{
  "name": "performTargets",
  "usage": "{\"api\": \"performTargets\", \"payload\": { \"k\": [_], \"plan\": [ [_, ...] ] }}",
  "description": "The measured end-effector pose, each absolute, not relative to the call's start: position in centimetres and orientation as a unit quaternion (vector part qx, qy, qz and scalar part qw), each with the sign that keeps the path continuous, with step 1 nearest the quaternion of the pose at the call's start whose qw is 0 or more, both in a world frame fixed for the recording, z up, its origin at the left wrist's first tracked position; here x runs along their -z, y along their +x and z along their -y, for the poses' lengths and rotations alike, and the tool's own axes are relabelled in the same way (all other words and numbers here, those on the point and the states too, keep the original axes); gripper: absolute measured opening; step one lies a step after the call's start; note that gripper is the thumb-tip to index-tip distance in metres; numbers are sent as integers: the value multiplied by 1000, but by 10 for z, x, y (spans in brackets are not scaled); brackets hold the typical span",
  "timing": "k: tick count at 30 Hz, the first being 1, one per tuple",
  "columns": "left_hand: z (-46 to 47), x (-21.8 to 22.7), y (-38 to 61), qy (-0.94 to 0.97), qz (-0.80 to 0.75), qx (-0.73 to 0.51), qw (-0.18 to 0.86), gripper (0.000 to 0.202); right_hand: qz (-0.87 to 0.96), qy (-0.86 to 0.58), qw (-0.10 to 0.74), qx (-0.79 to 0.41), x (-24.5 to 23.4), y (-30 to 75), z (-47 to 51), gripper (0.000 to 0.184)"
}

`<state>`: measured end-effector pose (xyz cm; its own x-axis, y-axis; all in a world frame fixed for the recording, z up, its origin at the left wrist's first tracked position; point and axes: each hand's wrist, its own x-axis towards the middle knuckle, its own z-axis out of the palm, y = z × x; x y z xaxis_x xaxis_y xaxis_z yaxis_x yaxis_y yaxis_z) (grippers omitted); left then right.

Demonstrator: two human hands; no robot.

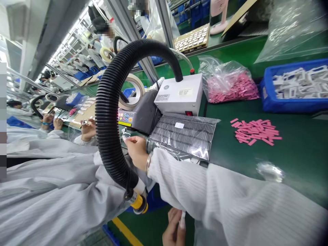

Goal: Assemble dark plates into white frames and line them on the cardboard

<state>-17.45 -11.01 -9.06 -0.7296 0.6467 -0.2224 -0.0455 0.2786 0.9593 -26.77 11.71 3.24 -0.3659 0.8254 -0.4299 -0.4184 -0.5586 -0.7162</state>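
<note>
My right hand (137, 150), with a metal bangle on its wrist, pinches a small white piece (124, 138) beside a dark machine's coloured button panel (125, 118). Behind the black corrugated hose (107, 112), my left hand (88, 131) grips a small pale part (85, 122). A silver bag of dark strips (181, 135) lies to the right of my right hand, and loose pink strips (256, 131) lie farther right. At the bottom edge, a hand (174, 229) whose owner I cannot tell holds something white below a white sleeve.
The hose rises from a grey fume extractor (178, 94) and ends in a yellow nozzle (138, 202). A bag of pink strips (230, 85) and a blue bin of white frames (292, 92) sit on the green belt (294, 153). A co-worker's hands (52, 121) work at the left.
</note>
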Motion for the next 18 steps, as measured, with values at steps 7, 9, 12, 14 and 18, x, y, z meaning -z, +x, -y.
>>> {"api": "performTargets", "payload": {
  "k": [7,9,12,14,18],
  "plan": [
    [74,50,-160,29,-609,-645,461,36,361,-337,382,-781,-26,-136,-97,8],
    [57,34,-151,8,-557,-668,493,31,380,-341,359,-781,-26,-91,-90,7],
    [28,14,-129,-2,-440,-715,544,13,424,-337,336,-771,-31,-35,-74,19],
    [13,3,-112,-16,-378,-709,596,8,459,-329,345,-750,-34,-9,-61,27],
    [1,-12,-86,-48,-323,-692,644,25,492,-352,361,-710,-29,20,-41,25]
  ]
}}
